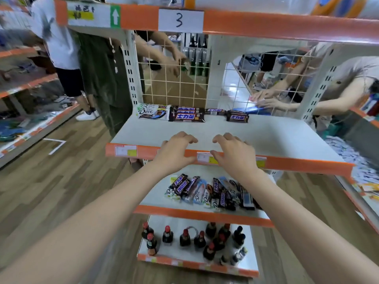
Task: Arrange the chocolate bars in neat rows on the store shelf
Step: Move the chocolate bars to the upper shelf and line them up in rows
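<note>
On the white shelf with an orange front edge, a row runs along the back: a white Dove bar, a stack of brown Snickers bars, a single bar and another Snickers stack. One shelf down lies a loose pile of chocolate bars. My left hand and my right hand hover palm-down over the front edge of the upper shelf, fingers curled and apart, holding nothing.
Dark bottles with red caps stand on the bottom shelf. Other people's hands reach in behind the wire grid back. A person in a white shirt stands in the aisle on the left. An orange rail marked 3 is overhead.
</note>
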Demonstrator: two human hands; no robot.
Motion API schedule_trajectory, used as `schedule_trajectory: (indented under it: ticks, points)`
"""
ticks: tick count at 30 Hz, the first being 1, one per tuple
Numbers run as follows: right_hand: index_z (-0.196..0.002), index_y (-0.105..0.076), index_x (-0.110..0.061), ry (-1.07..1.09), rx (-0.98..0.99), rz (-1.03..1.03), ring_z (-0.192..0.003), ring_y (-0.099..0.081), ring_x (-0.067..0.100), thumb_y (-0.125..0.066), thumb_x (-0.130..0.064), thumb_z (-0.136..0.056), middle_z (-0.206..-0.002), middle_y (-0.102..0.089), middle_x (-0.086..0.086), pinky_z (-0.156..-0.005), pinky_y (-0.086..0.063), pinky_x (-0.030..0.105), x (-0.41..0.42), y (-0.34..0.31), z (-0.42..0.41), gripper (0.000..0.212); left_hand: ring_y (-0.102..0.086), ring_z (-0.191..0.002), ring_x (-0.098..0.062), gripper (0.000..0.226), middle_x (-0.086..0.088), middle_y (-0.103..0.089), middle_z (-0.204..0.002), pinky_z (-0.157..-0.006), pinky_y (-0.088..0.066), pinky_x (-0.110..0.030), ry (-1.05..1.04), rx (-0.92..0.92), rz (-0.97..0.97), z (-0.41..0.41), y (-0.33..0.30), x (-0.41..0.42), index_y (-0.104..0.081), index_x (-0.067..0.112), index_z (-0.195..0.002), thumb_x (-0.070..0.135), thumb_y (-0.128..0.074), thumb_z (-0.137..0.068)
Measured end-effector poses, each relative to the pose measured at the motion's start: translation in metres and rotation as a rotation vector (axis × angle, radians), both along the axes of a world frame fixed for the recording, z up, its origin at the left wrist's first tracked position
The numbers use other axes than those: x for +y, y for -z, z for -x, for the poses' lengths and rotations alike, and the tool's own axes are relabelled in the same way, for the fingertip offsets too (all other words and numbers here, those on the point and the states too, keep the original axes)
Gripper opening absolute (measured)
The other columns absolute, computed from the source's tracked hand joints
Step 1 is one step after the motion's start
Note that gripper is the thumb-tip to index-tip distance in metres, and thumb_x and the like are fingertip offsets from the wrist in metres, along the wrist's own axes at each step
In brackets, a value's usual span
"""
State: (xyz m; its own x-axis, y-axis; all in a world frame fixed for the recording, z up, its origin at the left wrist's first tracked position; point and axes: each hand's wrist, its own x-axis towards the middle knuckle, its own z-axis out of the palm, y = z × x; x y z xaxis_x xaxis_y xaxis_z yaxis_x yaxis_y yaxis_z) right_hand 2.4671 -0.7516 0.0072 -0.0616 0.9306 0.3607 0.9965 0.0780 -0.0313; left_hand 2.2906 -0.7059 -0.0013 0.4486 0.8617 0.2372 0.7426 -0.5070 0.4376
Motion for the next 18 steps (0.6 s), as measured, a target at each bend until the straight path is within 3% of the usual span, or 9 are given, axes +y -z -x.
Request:
schedule_trajectory:
  ticks: [5, 9, 14, 18]
  points:
    - [-0.114, -0.058, -0.018, 0.008, -0.009, -0.017, -0.094, -0.059, 0.029, -0.053, -0.034, -0.091, -0.107, -0.061, 0.003, -0.065, -0.038, 0.033, -0.032, 0.015, -0.013, 0.028, -0.051, -0.110, -0.022, 0.051, -0.004, -0.053, -0.117, -0.094, -0.042, -0.047, 0.055, -0.034, 0.049, -0.013, 0.016, -0.026, -0.055, 0.018, -0.122, 0.029, -0.071, -0.075]
    - [-0.112, -0.058, -0.017, 0.014, 0.036, 0.018, -0.097, -0.059, 0.029, -0.056, -0.037, -0.090, -0.107, -0.061, 0.003, -0.073, -0.043, 0.036, -0.049, 0.027, -0.021, 0.030, -0.051, -0.111, -0.023, 0.052, -0.005, -0.053, -0.118, -0.095, -0.041, -0.046, 0.082, -0.014, 0.054, -0.022, 0.029, -0.039, -0.054, 0.018, -0.122, 0.030, -0.072, -0.075]
    - [-0.110, -0.060, -0.016, 0.022, 0.052, 0.023, -0.092, -0.060, 0.030, -0.062, -0.031, -0.086, -0.102, -0.062, 0.005, -0.062, -0.034, 0.031, -0.066, 0.048, -0.030, 0.028, -0.050, -0.113, -0.019, 0.049, -0.002, -0.052, -0.123, -0.096, -0.040, -0.038, 0.124, -0.008, 0.085, -0.034, 0.043, -0.049, -0.053, 0.019, -0.123, 0.030, -0.070, -0.078]
    - [-0.112, -0.059, -0.015, 0.053, 0.075, 0.077, -0.097, -0.059, 0.030, -0.058, -0.031, -0.089, -0.106, -0.062, 0.005, -0.066, -0.038, 0.034, -0.078, 0.064, -0.037, 0.028, -0.051, -0.114, -0.021, 0.049, -0.003, -0.051, -0.127, -0.098, -0.039, -0.045, 0.137, 0.021, 0.145, -0.044, 0.057, -0.055, -0.052, 0.020, -0.124, 0.031, -0.068, -0.079]
